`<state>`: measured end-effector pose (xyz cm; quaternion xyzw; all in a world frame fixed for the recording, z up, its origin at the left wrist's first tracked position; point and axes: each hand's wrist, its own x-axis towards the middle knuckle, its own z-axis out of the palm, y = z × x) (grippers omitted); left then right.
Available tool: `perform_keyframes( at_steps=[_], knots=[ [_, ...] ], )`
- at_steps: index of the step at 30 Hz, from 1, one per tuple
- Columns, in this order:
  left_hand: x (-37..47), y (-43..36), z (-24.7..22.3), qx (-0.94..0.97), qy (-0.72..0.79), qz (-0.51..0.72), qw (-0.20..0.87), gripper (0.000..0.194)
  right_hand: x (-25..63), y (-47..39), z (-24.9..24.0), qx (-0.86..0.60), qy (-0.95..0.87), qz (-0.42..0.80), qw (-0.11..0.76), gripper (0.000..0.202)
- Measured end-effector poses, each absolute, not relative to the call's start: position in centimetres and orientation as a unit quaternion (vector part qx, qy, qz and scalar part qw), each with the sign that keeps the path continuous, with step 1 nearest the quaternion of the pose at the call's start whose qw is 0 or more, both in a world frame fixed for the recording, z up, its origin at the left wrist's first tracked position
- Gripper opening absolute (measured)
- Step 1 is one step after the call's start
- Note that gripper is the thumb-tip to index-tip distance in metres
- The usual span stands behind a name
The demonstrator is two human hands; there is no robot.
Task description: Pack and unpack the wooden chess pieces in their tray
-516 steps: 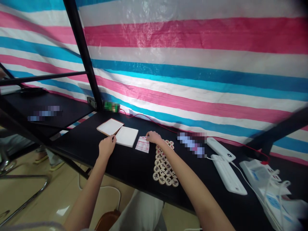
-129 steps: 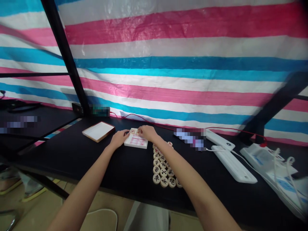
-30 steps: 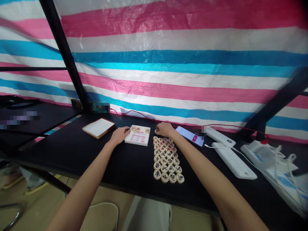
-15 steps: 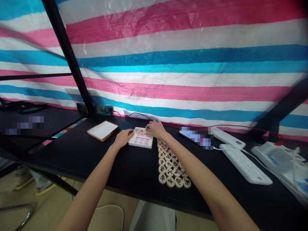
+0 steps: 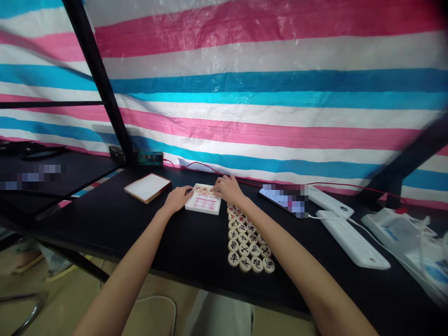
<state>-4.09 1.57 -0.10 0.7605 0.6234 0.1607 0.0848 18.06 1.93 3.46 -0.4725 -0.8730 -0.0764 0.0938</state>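
White box, left hand loosely open at its edge, right hand returned to its discs, grip unclear

My left hand is at the left edge of the small white box, and my right hand reaches over the box's far right corner, fingertips at the round pieces lined along its far side. A paper with red lines lies inside the box. Right of the box and nearer me, more discs sit in rows on the black table. Left of the box is a shallow tray; well to its right, a phone. Behind the box hangs a striped sheet.
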Motion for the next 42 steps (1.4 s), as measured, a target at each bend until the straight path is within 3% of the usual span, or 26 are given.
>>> perform_keyframes(
  at_steps=[12,24,42],
  knots=[
    [-4.1,1.7,0.1,0.758,0.628,0.149,0.093,0.045,19.1,1.2,4.3,-0.473,-0.870,-0.094,0.103,0.028],
    [-4.0,1.4,0.1,0.760,0.627,0.151,0.084,0.046,25.0,-1.0,5.7,-0.497,-0.867,0.041,-0.018,0.024],
    [-4.1,1.3,0.1,0.760,0.625,0.155,0.089,0.046,25.3,-0.2,5.3,-0.522,-0.847,0.085,-0.043,0.022]
  ],
)
